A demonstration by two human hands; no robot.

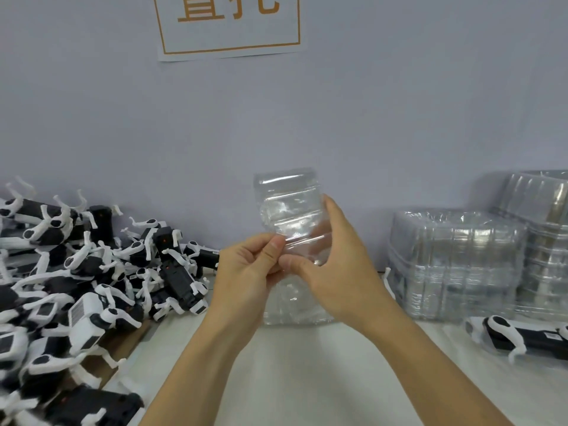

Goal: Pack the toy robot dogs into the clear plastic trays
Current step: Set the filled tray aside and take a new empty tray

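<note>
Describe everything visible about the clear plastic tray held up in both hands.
The clear plastic tray is thin, transparent moulded plastic with horizontal ribs and rounded corners. It is held upright in front of the wall, above the white table, its long axis vertical. The left hand pinches its left edge near the middle; the right hand grips it from the right, fingers behind and thumb in front. No toy is visible in it.

The paper sign [229, 24] is cut off by the top edge, its orange characters only partly seen. The pile of toy robot dogs [76, 287] runs off the left and bottom edges; the tray stacks [461, 265] and a lone toy dog [519, 336] are cropped at right. The clear tray [290, 210] blurs where the fingers [270, 250] cover it; whether it's one tray or several nested can't be told.
</note>
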